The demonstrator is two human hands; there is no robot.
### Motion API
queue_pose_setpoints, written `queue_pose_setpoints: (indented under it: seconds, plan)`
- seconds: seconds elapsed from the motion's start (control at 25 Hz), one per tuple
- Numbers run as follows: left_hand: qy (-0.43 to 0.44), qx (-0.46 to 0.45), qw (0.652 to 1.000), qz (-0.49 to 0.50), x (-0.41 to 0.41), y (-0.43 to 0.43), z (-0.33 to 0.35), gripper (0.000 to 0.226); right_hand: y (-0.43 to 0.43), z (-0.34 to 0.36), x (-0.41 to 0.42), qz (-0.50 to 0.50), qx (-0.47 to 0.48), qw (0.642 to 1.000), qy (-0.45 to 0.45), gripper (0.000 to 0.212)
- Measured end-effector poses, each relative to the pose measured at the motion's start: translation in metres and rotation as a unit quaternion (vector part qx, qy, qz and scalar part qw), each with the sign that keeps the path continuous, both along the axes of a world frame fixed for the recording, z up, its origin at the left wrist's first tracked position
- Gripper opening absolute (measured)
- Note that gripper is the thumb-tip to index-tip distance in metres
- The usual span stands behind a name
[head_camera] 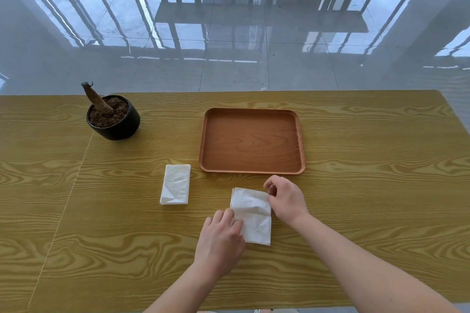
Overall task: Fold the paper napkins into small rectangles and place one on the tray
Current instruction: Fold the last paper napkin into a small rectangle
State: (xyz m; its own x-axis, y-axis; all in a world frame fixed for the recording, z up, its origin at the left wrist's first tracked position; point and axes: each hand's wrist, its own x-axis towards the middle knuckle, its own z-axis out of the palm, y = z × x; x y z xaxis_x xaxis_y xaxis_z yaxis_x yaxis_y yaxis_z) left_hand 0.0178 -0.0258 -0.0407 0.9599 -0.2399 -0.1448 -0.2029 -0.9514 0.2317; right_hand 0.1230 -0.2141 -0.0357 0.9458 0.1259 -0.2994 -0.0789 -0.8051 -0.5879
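Observation:
A white paper napkin [253, 213] lies partly folded on the wooden table, just in front of the brown tray [251, 171]. My left hand [221, 239] presses on the napkin's left edge with its fingertips. My right hand [286, 199] pinches the napkin's right upper edge between thumb and fingers. A second white napkin [176, 184], folded into a narrow rectangle, rests flat to the left, apart from both hands. The tray holds nothing.
A black pot [114, 119] with soil and a bare wooden stump stands at the back left of the table [368, 173]. The table's far edge runs just behind the tray, with glossy tiled floor beyond.

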Motion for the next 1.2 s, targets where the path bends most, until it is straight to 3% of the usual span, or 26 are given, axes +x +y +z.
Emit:
queue_pose_setpoints:
  seconds: [0.16,0.28,0.36,0.44,0.52,0.76,0.84,0.96,1.08,1.2]
  plan:
    - [0.015,-0.052,0.998,0.037,0.000,-0.001,-0.002,0.024,-0.003,0.006,0.001,-0.024,0.054,0.998,-0.009,0.028]
    - [0.048,-0.196,0.960,0.194,0.012,-0.003,0.004,0.027,-0.006,0.011,-0.003,-0.027,0.087,0.996,-0.020,0.033]
    - [0.064,-0.248,0.923,0.288,0.027,-0.002,0.007,0.043,-0.008,0.013,-0.005,-0.028,0.101,0.994,-0.021,0.031]
    - [0.094,-0.245,0.913,0.311,0.043,0.001,0.005,0.068,-0.008,0.014,-0.009,-0.029,0.115,0.993,-0.028,0.030]
    - [0.129,-0.227,0.914,0.312,0.059,0.003,0.004,0.073,-0.006,0.015,-0.015,-0.025,0.130,0.991,-0.025,0.031]
    - [0.106,-0.248,0.931,0.245,0.056,0.005,0.000,0.009,-0.006,0.021,-0.033,0.000,0.156,0.988,-0.009,0.029]
    - [0.098,-0.259,0.933,0.228,0.042,0.007,-0.003,0.009,-0.010,0.020,-0.040,-0.025,0.157,0.987,-0.007,0.022]
    - [0.096,-0.278,0.924,0.243,0.030,0.008,-0.005,0.014,-0.007,0.018,-0.051,-0.167,0.175,0.968,0.067,0.002]
    - [0.085,-0.248,0.938,0.227,0.023,0.010,-0.004,0.016,0.002,0.015,-0.060,-0.230,0.234,0.935,0.138,0.003]
    - [0.064,-0.204,0.961,0.176,0.019,0.014,-0.001,0.022,0.004,0.013,-0.064,-0.244,0.232,0.928,0.158,0.013]
